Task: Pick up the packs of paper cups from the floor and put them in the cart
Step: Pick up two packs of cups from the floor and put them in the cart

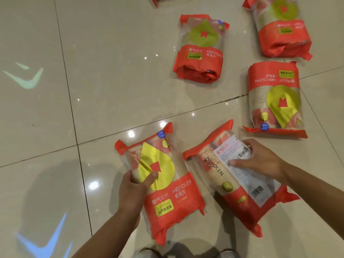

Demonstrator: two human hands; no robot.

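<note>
Nearest the person's shoes [186, 253], both hands each have a pack of paper cups, so the step in hand is the lift. To do it well, I judge each grip should wrap further round the cup stack inside rather than pinch the slippery film, and both packs should rise level so neither slides out.

The left hand [134, 189] is closed round the left edge of the front-facing pack [167, 183], thumb on the yellow emblem and fingers tucked beneath. Right of that pack, almost touching it, the right hand [260, 161] spans the label-side pack [232, 181], fingers curled over its far edge and thumb pressed on the white label.

Beyond that pack, three more packs [201, 49] lie well apart on the tiled floor [93, 53], and a corner of another shows at the top edge. No cart is in view.
</note>
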